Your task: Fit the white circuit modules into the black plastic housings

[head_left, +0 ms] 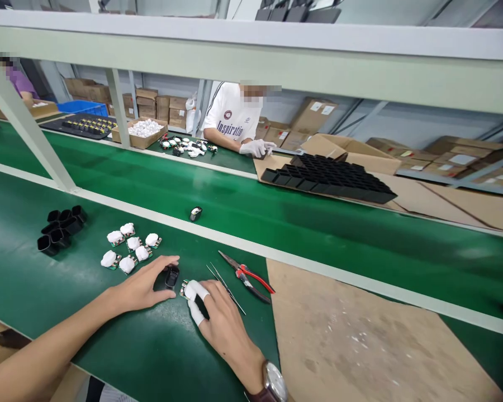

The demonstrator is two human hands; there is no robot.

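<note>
My left hand [145,285] curls its thumb and fingers around a small black plastic housing [171,276], whose open top faces up. Just right of it, my right hand [218,307] wears white finger cots on the thumb and a finger. Those covered fingers pinch a small circuit board [185,290] topped with white putty-like material, close beside the housing. Several similar boards with white lumps [133,243] lie beyond my left hand. Farther left stands a cluster of black housings [59,230]. Tweezers [226,287] and red-and-black-handled pliers [247,276] lie beyond my right hand.
A brown board [360,335] covers the bench at right. On the green belt [243,201] sits one filled housing [195,213]. Across it, a gloved co-worker [235,117] is beside rows of black housings [331,177]. A pale post [33,123] and overhead beam [251,47] frame the bench.
</note>
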